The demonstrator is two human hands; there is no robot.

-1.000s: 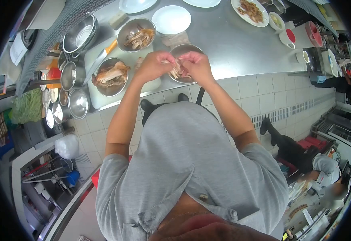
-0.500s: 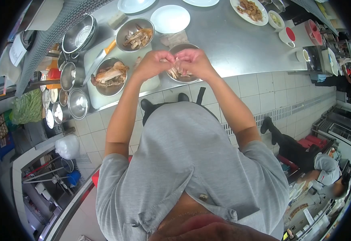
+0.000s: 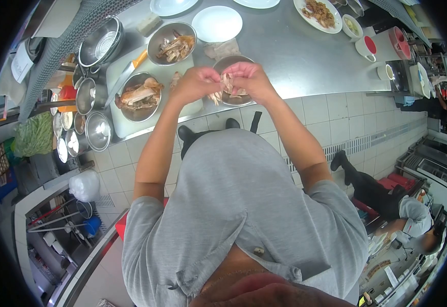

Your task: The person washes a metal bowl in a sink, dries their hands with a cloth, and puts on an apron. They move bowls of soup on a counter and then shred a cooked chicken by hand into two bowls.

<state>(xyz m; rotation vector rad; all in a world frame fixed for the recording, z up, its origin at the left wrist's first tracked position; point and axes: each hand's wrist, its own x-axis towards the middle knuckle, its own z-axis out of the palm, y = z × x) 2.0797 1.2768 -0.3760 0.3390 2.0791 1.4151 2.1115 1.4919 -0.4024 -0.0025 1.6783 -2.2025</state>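
Over a steel bowl [image 3: 238, 101] at the counter's near edge, my left hand [image 3: 198, 84] and my right hand [image 3: 251, 81] pinch strips of cooked meat, likely chicken [image 3: 227, 82]. Fingers of both hands are closed, and a few shreds hang below the left fingertips. More shredded meat lies in that bowl, partly hidden by my hands. Left of my left hand, a second bowl [image 3: 137, 116] holds larger pieces of meat on the bone [image 3: 144, 97]. Behind it, a third bowl [image 3: 157, 59] contains bones and scraps [image 3: 177, 48]. A small meat piece [image 3: 175, 79] lies beside my left hand.
A knife [image 3: 126, 77] with a yellow handle lies on the white cutting board [image 3: 113, 77]. Empty steel bowls [image 3: 98, 132] crowd the left side. White plates [image 3: 217, 24], a plate of browned food [image 3: 318, 14] and cups [image 3: 366, 47] stand farther back. Another person [image 3: 412, 217] is at the right.
My hands have drawn slightly apart, and the meat between them shows more. Strands now dangle below my left fingers toward the bowl's edge.
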